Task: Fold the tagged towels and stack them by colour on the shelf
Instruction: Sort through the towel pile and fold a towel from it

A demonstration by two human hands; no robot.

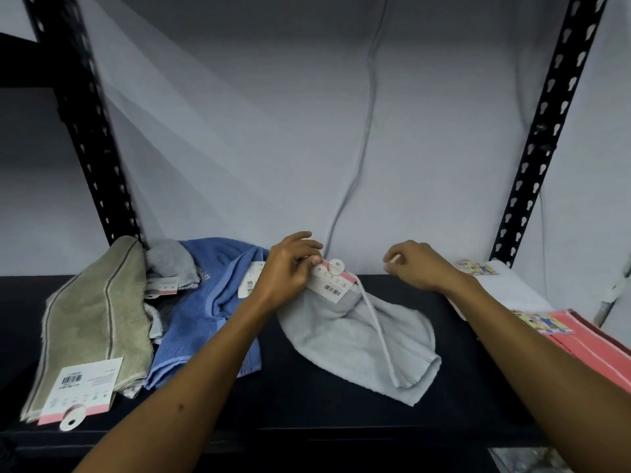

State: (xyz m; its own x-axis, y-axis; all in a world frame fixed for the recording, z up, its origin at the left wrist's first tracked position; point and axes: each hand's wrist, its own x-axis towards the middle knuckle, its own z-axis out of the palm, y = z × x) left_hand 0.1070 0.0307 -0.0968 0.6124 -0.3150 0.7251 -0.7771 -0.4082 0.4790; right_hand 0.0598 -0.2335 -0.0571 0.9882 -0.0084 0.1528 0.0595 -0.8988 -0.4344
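On black shelf [307, 397], left hand [286, 268] pinching barcode tag [329, 281], print unreadable

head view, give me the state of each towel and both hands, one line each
grey towel: loosely spread on the shelf, tagged end held up
its tag: pinched by the left hand
left hand: fingers curled on the tag
right hand: loosely curled, holding nothing clear
blue towel: crumpled, unfolded
olive towel: folded lengthwise, tag at the near end
small grey towel: bunched at the back
white towel: folded flat
pink towel: folded flat
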